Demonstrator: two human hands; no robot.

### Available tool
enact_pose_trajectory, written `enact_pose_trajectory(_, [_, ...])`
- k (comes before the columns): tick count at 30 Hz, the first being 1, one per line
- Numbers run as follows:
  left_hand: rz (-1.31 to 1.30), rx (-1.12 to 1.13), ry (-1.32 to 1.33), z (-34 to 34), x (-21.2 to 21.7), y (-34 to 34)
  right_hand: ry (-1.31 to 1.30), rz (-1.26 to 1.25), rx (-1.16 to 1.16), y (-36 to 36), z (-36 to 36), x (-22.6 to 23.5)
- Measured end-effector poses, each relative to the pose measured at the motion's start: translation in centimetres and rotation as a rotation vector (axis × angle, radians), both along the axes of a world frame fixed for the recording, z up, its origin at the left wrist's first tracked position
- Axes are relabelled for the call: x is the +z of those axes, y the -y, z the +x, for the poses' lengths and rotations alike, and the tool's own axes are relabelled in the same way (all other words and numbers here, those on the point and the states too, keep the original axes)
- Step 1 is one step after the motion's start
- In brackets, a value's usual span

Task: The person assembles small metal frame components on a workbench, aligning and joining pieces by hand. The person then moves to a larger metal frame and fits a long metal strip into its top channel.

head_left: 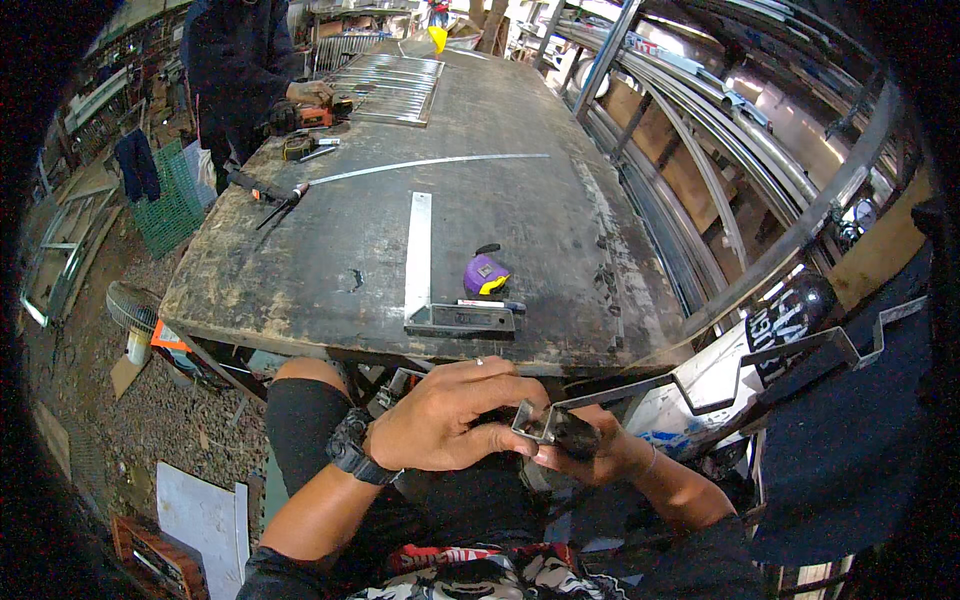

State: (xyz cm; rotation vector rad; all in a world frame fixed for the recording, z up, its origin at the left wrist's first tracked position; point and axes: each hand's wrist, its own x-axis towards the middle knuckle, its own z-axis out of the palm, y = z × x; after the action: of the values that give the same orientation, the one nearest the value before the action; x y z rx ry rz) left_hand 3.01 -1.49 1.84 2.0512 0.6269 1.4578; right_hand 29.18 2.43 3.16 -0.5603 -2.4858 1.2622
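bent metal strip (622,390) has one end pinched by left hand (452,415) and right hand (612,452).

In front of me, the worn dark surface (300,260) is carrying a metal square (418,260), a purple-and-yellow tape measure (484,274), a long thin strip (430,164) and, farther off, a slatted metal frame (395,92).

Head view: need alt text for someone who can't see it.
A person's left hand and right hand hold one end of a zigzag metal strip before a dark workbench. On the bench lie a metal square and a purple-and-yellow tape measure; a person in dark clothing stands at its far left.
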Motion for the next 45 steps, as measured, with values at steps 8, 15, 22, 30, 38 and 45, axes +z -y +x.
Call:
enact_pose_trajectory(8, [0.096,0.177,-0.107,-0.5,1.1,0.5,-0.059,0.036,0.060,-2.5,-0.2,0.4])
enact_pose_trajectory(15, [0.182,0.268,-0.212,-0.2,1.0,0.1,-0.087,0.259,0.100,-5.3,-0.4,0.7])
enact_pose_trajectory(22, [0.259,0.368,-0.218,0.0,1.2,-0.2,0.171,0.208,0.024,-6.0,0.3,1.8])
enact_pose_trajectory(30, [0.341,0.616,-0.227,-0.6,2.0,0.0,0.188,-0.113,-0.278,-6.2,1.8,0.2])
enact_pose_trajectory(38, [0.279,0.776,-0.208,-1.9,3.4,-1.7,0.207,-0.266,-0.551,-4.9,2.5,-0.3])
enact_pose_trajectory(45, [0.231,0.919,-0.223,-1.6,4.6,-3.7,0.161,-0.471,-0.396,-3.3,2.8,0.5])
